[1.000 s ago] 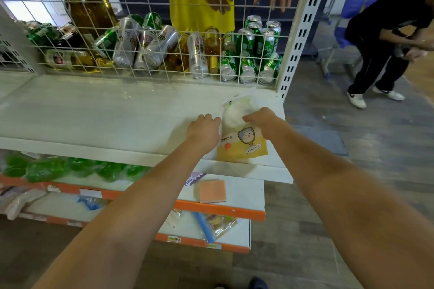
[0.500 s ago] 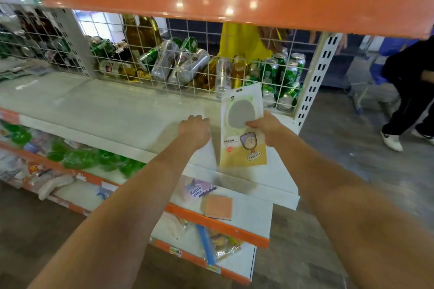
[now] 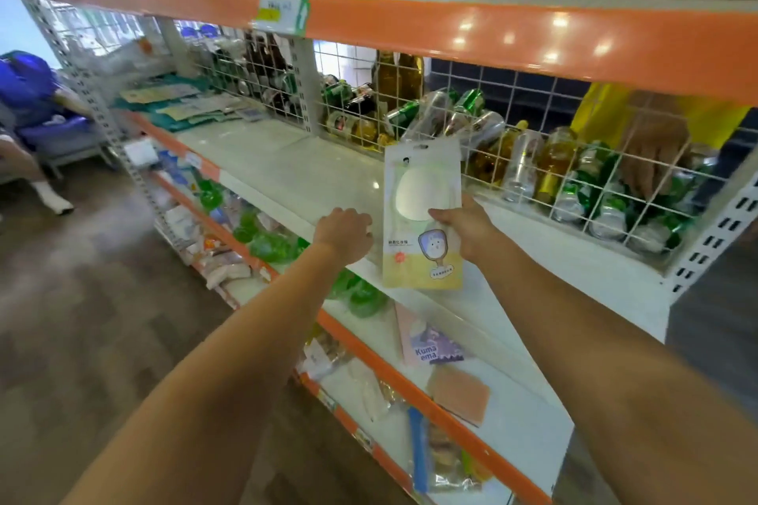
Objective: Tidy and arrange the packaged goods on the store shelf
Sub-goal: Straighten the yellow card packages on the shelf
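Pinching the flat packet (image 3: 422,213) upright at frame centre, your right hand (image 3: 465,230) shows its printed face, while your curled left hand (image 3: 343,232), holding nothing visible, hovers beside the shelf (image 3: 295,172).

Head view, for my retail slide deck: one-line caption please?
Right hand holds a yellow-and-white packet upright over the white shelf; left hand beside it.

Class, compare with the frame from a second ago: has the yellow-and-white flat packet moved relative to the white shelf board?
Yes. The yellow-and-white flat packet has been lifted off the white shelf board and stands upright, held by the right hand.
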`<state>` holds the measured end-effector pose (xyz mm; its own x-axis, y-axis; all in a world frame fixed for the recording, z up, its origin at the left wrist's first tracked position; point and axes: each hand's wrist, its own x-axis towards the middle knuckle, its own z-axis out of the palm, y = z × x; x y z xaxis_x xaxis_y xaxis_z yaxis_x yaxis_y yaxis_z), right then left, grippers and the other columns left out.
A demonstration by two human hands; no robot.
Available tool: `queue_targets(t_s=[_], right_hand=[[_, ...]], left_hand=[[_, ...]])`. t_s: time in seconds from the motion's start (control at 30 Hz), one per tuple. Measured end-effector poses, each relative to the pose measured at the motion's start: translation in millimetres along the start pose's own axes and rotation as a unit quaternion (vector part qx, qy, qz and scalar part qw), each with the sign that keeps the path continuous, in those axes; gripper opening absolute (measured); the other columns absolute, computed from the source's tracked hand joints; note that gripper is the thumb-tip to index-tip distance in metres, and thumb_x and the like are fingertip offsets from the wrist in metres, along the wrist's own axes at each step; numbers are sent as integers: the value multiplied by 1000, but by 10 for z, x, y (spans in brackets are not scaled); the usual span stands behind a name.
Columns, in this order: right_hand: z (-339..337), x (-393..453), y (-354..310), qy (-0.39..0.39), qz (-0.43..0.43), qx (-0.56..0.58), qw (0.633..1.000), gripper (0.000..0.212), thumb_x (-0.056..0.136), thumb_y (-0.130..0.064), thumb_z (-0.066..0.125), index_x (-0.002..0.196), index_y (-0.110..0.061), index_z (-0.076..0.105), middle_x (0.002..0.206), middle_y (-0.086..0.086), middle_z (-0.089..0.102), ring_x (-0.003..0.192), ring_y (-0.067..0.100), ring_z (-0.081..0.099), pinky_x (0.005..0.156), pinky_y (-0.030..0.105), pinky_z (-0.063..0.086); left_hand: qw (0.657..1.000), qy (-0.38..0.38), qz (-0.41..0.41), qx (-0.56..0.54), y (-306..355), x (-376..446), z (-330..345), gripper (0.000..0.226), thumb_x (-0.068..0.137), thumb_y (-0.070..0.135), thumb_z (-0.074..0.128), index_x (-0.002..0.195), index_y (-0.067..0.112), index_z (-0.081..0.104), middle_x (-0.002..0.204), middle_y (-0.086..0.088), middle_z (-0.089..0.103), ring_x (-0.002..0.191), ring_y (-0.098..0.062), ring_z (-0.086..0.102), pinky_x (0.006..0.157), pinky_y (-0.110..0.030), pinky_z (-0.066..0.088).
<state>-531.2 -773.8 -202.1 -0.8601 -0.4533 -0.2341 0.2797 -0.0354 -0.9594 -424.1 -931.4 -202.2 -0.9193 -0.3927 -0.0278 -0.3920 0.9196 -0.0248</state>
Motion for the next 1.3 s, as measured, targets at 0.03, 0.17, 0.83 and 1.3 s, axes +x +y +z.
queue_targets(t_s=[0.03,0.17,0.83,1.3], right_hand=[[150,62,2,-12,-2,-3,1000,54,84,7,63,134,-9,48,131,16,57,114,35,58,96,49,49],[786,293,39,-52,-9,-16,999,52,84,6,63,132,-9,50,130,15,58,115,35,58,98,50,49],[3384,1152,388,-70,-7,-37,997,57,84,5,64,137,-8,46,134,13,55,117,31,56,99,44,48],[4428,2431,86,-77,-17,-33,996,53,87,7,59,136,-7,45,134,14,54,119,33,54,95,43,49]], left_hand=[[1000,-3,-14,-3,-145,7,-29,43,99,31,36,141,20,44,136,-7,50,125,-28,43,99,-41,40],[998,3,-58,-2,-758,52,-109,43,99,32,37,139,20,44,133,-7,51,124,-27,45,96,-40,42],[996,2,-92,-14,-3366,627,54,37,97,32,37,127,16,53,118,-9,59,104,-29,57,81,-41,52],[995,22,-97,-9,-4419,1792,-38,39,98,31,40,132,14,50,128,-10,55,113,-30,55,79,-37,47]])
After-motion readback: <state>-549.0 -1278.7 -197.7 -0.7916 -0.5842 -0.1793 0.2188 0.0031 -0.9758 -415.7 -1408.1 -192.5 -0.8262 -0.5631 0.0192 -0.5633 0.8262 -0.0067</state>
